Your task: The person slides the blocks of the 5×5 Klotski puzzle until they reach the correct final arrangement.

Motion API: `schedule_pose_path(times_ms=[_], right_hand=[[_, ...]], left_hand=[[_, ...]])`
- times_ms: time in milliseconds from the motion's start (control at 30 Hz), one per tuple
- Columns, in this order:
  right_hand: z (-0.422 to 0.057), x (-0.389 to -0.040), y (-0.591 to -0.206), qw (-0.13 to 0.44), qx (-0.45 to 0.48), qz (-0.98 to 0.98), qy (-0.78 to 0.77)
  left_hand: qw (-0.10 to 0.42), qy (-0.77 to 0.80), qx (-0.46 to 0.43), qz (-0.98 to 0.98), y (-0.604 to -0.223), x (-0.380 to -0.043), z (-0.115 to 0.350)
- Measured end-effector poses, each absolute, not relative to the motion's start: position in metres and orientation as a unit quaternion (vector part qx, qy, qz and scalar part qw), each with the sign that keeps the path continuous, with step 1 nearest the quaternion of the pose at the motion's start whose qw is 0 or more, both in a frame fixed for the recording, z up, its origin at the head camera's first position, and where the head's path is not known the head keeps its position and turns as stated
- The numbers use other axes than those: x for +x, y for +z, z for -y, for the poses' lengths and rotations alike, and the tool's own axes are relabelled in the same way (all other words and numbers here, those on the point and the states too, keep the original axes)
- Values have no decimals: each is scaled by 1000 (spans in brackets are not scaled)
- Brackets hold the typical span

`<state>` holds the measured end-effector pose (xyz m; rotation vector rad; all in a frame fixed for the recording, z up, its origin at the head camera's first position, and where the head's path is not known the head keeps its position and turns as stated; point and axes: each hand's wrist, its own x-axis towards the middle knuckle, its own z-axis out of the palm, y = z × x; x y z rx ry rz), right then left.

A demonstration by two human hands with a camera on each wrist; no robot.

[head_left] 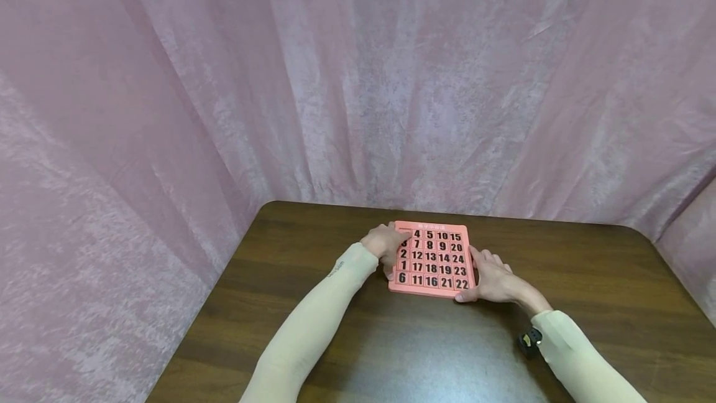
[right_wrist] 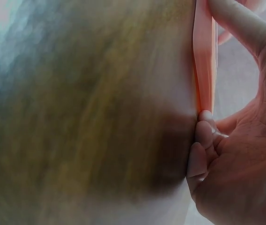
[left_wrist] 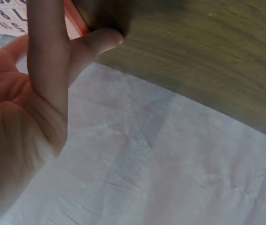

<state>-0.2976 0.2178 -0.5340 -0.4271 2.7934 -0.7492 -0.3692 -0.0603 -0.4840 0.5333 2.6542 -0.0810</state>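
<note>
A pink number slide puzzle [head_left: 431,258] with black numerals on square tiles lies flat on the wooden table. My left hand [head_left: 385,244] holds its left side, with the index finger reaching over the top-left tiles and the thumb low along the edge. That finger hides the top-left cell. At the opposite side, my right hand [head_left: 492,278] grips the right edge, its thumb at the bottom-right corner and the other fingers along the side. The right wrist view shows fingertips [right_wrist: 204,131] against the puzzle's pink side wall [right_wrist: 205,61].
The brown wooden table [head_left: 313,254] has rounded far corners. Behind it and to the left hangs a pinkish velvet curtain [head_left: 391,79]. A small black device [head_left: 528,341] sits at the right wrist, by the pale sleeve [head_left: 582,359].
</note>
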Motion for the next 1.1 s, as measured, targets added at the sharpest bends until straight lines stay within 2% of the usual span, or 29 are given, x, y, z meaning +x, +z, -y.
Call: schedule_pose_path(times_ms=[400, 833, 1100], right_hand=[[-220, -300, -543, 90, -162, -946, -266], [-216, -296, -533, 119, -141, -949, -255], [-215, -296, -533, 114, -136, -953, -246]], left_hand=[[242, 49, 190, -950, -490, -375, 76], [217, 47, 182, -958, -497, -376, 75], [201, 75, 176, -961, -496, -378, 75]])
